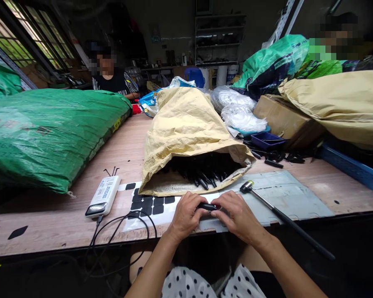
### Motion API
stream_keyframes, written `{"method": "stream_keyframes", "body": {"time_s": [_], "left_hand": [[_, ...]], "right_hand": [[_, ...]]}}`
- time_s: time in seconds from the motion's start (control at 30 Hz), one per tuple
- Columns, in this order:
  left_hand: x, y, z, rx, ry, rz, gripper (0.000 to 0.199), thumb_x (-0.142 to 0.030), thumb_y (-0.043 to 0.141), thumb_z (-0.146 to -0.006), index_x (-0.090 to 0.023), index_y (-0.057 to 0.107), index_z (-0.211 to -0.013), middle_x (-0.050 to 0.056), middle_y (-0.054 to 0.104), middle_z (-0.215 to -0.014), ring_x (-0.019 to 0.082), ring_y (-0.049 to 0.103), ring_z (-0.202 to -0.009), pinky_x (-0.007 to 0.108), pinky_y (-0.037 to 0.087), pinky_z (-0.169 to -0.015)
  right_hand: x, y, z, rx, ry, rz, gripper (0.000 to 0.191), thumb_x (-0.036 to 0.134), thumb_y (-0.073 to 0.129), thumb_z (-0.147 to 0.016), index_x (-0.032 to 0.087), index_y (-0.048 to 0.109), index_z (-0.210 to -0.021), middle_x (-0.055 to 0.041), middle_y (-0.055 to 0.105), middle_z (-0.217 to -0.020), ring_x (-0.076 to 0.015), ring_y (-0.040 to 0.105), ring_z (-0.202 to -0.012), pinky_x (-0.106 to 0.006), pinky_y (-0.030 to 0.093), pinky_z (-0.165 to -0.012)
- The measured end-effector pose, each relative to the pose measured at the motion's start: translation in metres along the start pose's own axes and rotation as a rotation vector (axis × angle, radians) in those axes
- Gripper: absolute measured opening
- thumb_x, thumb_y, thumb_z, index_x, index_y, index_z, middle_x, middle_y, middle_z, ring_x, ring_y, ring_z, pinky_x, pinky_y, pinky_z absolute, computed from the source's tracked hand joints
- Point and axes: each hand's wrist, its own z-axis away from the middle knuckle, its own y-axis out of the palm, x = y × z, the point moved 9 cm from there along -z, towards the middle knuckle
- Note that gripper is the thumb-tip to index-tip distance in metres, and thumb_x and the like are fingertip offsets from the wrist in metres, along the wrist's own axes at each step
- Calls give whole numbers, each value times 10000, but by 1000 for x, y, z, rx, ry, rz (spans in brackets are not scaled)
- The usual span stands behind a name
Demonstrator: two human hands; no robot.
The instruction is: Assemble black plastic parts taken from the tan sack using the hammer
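Black part (208,206), slim, glossy, pinched by left hand (188,212) and right hand (233,213), spans between fingertips (218,202); end shape hard to tell

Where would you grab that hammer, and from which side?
Grip the hammer by its black handle, probably from the person's near right: it is long, straight and juts past the edge of the table, leaving room around it, while the head lies farther in.

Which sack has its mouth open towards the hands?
The tan paper sack at centre: its gaping mouth shows black pen-like parts. The big green sack at left and tan sack at right show no such opening.
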Motion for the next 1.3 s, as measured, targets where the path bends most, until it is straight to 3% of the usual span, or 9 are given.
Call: {"method": "stream_keyframes", "body": {"time_s": [0.17, 0.27, 0.47, 0.63, 0.8, 1.17, 1.3], "left_hand": [[1, 3, 1, -3, 36, -22, 154, -137, 600, -871, -196, 692, -979, 41, 699, -900, 224, 535, -885, 351, 417, -801], [2, 4, 2, -19, 52, -20, 170, -137, 572, -884, -188, 699, -984, 47, 694, -876, 218, 530, -852, 351, 417, -786], [1, 3, 3, -34, 60, 15, 183, -139, 544, -879, -196, 702, -953, 49, 693, -856, 216, 529, -836, 355, 417, -781], [3, 1, 1, -17, 12, 41, 201, -130, 565, -848, -212, 697, -974, 44, 699, -901, 227, 545, -889, 369, 419, -819], [3, 4, 0, 28, -27, 32, 184, -151, 598, -856, -230, 707, -980, 31, 712, -910, 233, 548, -924, 382, 414, -857], [7, 0, -1, -11, -71, 44, 144, -101, 608, -807, -211, 612, -899, 17, 640, -877, 215, 511, -900, 358, 409, -828], [1, 4, -1, 12, -32, -14, 149, -80, 584, -817, -212, 591, -885, 17, 624, -872, 213, 509, -899, 356, 403, -821]], "right_hand": [[-3, 7, -10, 130, -25, -1, 70, 233, 681, -895, 221, 655, -959, -25, 667, -902, -221, 515, -913, -369, 356, -787], [0, 7, -12, 108, -76, -60, 13, 205, 619, -928, 197, 629, -928, -36, 650, -889, -211, 497, -897, -365, 362, -790], [6, 8, -12, 41, -130, -150, 82, 170, 549, -941, 190, 582, -870, -42, 615, -850, -202, 476, -868, -358, 366, -775], [1, 4, -13, 76, -93, -149, 26, 224, 615, -917, 207, 601, -904, -24, 616, -846, -198, 494, -874, -354, 374, -800], [-8, 6, -10, 125, -78, -172, 205, 327, 731, -849, 219, 626, -988, -14, 630, -870, -204, 502, -894, -354, 376, -818], [-17, 18, -12, 141, -58, -197, 273, 444, 730, -838, 207, 617, -913, -13, 608, -882, -195, 489, -874, -362, 356, -805], [-15, 20, -11, 138, -79, -155, 171, 385, 644, -912, 214, 636, -909, -19, 610, -879, -195, 488, -877, -365, 348, -803]]}}
